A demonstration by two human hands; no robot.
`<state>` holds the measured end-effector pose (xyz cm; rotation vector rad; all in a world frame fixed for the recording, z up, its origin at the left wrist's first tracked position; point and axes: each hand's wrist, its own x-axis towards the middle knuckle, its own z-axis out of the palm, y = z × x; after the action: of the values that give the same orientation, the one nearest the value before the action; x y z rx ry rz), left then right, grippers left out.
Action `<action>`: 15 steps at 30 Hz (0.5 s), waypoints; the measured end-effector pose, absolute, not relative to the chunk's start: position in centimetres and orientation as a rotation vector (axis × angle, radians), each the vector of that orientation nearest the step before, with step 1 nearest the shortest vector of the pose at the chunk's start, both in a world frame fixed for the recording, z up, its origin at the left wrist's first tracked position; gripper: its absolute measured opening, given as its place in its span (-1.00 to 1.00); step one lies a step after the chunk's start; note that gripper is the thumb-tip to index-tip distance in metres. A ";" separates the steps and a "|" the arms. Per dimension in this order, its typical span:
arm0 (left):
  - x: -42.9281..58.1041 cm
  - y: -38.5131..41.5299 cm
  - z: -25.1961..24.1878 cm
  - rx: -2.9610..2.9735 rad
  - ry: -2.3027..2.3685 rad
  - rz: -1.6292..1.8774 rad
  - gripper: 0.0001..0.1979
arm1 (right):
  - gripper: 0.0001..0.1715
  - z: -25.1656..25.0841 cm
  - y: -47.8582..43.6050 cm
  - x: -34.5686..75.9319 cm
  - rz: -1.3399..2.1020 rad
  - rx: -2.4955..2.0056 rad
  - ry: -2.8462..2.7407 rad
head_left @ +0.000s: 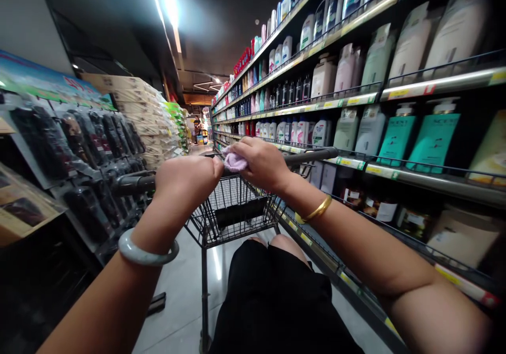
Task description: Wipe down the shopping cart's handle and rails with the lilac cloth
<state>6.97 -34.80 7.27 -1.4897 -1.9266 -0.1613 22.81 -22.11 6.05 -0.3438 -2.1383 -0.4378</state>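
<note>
A black wire shopping cart stands directly before me, its dark handle running across at chest height. My left hand is closed round the left part of that handle, with a pale jade bangle on the wrist. Right of the handle's middle, my right hand is closed on a crumpled light-purple cloth, pressed against the bar. The cloth bulges out between the two hands, and the right hand's fingertips are hidden from me. A gold bangle sits on the right forearm.
Shelves of shampoo and lotion bottles rise close along the right, including teal pump bottles. Packaged dark goods hang on a rack at left, beside stacked boxes. The aisle floor is pale tile; a person stands far ahead.
</note>
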 end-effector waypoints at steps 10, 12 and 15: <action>6.7 -33.8 6.6 -1.398 -1.982 -0.251 -0.29 | -0.67 5.3 -19.4 25.8 -0.432 -0.309 -2.103; 6.6 -33.7 6.5 -1.393 -1.982 -0.253 -0.30 | -0.66 5.1 -19.2 25.6 -0.468 -0.291 -2.084; 6.5 -33.7 6.5 -1.398 -1.960 -0.229 -0.31 | -0.65 5.0 -19.2 25.2 -0.480 -0.255 -2.062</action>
<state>6.45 -33.67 6.45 -1.3981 -1.9598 -0.2290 25.24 -19.19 5.04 -0.2551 -2.0623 -0.4796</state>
